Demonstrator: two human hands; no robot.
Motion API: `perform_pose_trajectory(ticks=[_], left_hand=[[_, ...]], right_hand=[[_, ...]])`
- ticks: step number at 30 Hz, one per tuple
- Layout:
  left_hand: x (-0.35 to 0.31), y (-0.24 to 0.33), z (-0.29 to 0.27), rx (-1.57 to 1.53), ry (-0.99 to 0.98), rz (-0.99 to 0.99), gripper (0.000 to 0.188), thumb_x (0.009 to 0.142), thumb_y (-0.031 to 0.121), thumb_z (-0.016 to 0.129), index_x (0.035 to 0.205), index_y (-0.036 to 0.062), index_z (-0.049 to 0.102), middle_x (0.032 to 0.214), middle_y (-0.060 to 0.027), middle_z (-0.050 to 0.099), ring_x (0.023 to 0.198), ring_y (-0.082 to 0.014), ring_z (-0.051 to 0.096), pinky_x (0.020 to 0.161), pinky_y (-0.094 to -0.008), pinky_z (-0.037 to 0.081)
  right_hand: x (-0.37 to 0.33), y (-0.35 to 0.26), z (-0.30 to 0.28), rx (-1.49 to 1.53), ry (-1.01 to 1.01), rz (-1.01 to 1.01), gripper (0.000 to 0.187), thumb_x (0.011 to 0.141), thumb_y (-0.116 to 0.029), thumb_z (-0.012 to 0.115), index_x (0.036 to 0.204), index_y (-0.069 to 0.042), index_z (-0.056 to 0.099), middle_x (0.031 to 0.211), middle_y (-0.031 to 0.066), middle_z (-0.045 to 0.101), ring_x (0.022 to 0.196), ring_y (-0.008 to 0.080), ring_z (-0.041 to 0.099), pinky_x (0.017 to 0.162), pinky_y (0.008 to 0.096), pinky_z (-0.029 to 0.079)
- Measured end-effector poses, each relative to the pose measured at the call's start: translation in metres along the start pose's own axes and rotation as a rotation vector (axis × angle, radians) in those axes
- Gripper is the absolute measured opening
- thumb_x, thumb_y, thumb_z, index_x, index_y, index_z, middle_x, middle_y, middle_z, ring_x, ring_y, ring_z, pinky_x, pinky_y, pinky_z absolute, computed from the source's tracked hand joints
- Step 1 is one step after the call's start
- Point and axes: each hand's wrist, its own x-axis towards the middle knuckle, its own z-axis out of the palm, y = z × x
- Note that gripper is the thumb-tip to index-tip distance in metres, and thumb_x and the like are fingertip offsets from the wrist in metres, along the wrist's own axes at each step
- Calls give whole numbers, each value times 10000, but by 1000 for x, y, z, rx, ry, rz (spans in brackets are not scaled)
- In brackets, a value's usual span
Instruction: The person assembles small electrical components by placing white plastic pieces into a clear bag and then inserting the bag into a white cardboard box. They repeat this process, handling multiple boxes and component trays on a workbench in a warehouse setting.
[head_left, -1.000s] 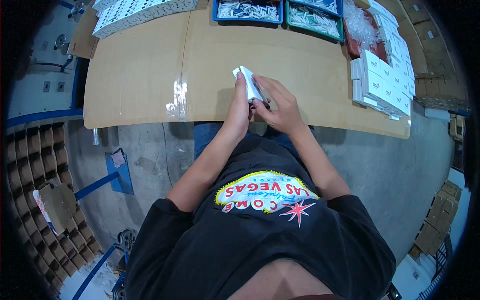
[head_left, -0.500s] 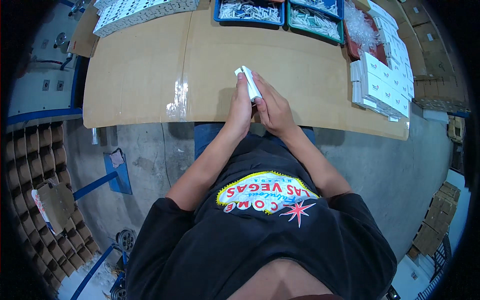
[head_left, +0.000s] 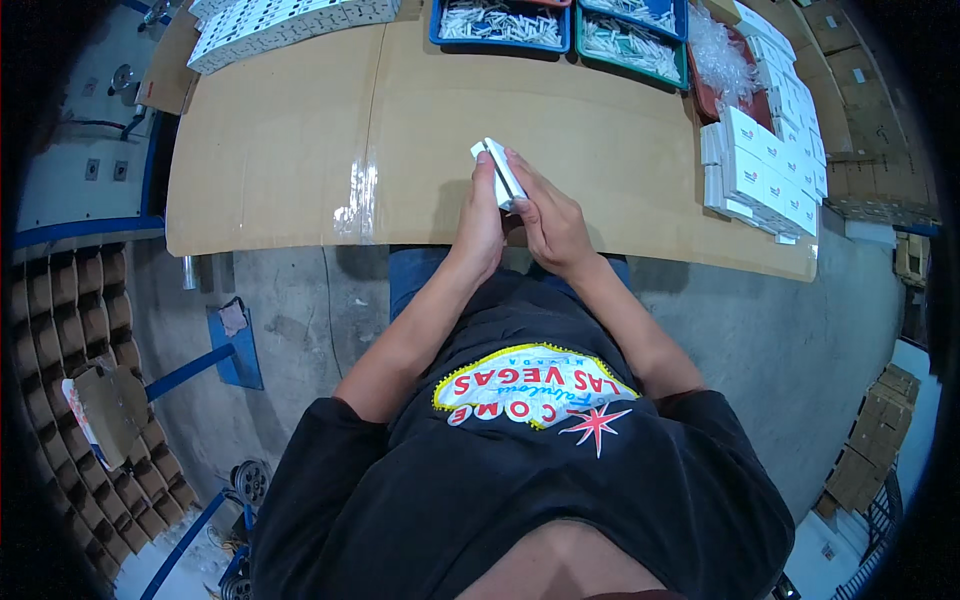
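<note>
Between my two hands I hold a small white box [head_left: 507, 185] above the near part of the cardboard-covered table [head_left: 280, 150]. A dark narrow gap runs along the side of the box that faces up, and a small white flap sticks out at its far end. My left hand [head_left: 482, 218] grips the box from the left, thumb along its edge. From the right, my right hand [head_left: 552, 222] closes round it, with the thumb at its near end. The undersides of the box and most fingertips are hidden.
Blue trays [head_left: 500, 42] and a green tray [head_left: 632, 70] of small white pieces stand at the far edge. On the right are a red tray [head_left: 706, 98] with clear plastic and stacked white boxes [head_left: 770, 170]. More white boxes [head_left: 290, 32] lie far left.
The box has turned slightly in my hands, and a dark gap now shows along its upper side. Both hands stay in nearly the same place.
</note>
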Motion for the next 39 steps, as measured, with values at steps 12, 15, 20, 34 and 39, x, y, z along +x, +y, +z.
perform_pose_trajectory(ticks=[12,15,20,34,39], left_hand=[[-7,25,-9,-499,-374,-310,679,1079,559,308,1422,1,484,1292,-258,618,1109,-375,670,1013,-526,546],[2,17,-22,-787,-567,-438,639,1081,479,353,1488,-7,428,1356,-295,571,1091,-383,671,1032,-541,533],[7,15,-29,-968,-681,-523,627,1075,422,389,1547,12,346,1422,-299,455,1017,-307,634,1042,-550,527],[8,19,-23,-736,-787,-485,750,1050,626,339,1498,31,425,1341,-254,540,989,-338,600,788,-461,611],[10,17,-27,-714,-738,-504,780,1041,668,305,1448,34,507,1283,-274,625,1008,-409,670,730,-458,623]], right_hand=[[-2,17,-12,618,180,630,414,1117,-267,441,1332,38,620,1207,140,703,1096,164,653,975,300,511],[-1,15,-20,584,124,726,401,1110,-268,462,1251,42,674,1143,122,721,1053,151,659,965,292,511],[5,3,-22,680,270,694,394,1101,-271,487,1176,38,719,1053,92,742,1008,137,662,912,293,527],[8,-5,-35,940,147,949,330,1024,-327,637,1086,-17,730,850,-6,656,780,54,597,751,238,516],[12,-9,-38,1047,125,1019,272,1004,-322,671,1000,-54,721,772,-55,587,681,32,526,640,207,474]])
